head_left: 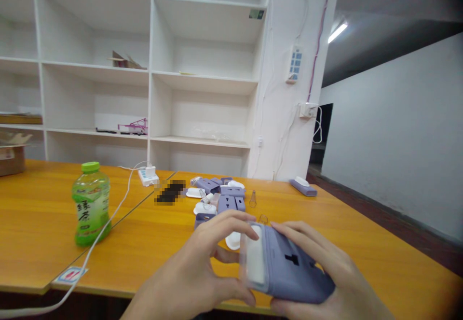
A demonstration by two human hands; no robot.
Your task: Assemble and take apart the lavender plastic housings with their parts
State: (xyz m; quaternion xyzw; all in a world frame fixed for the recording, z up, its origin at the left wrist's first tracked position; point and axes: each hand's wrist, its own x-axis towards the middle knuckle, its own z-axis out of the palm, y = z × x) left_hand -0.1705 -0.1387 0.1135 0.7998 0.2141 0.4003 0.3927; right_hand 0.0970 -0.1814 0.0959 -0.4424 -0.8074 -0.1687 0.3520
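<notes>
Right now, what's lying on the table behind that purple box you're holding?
Behind the purple box, held by the left hand and right hand, lies a pile of purple and white parts on the table. The hands and box hide whatever lies beneath them.

Two bare hands, left hand (pixel 197 274) and right hand (pixel 325 276), entering from the bottom edge. No gloves, rings, watch or sleeves visible. Slim fingers with short, plain nails. Wrists and forearms uncovered as far as seen.

Workshop or stockroom: bare white shelving (pixel 152 69), long wooden worktable (pixel 361 243), scattered purple adapter parts (pixel 224 194).
</notes>
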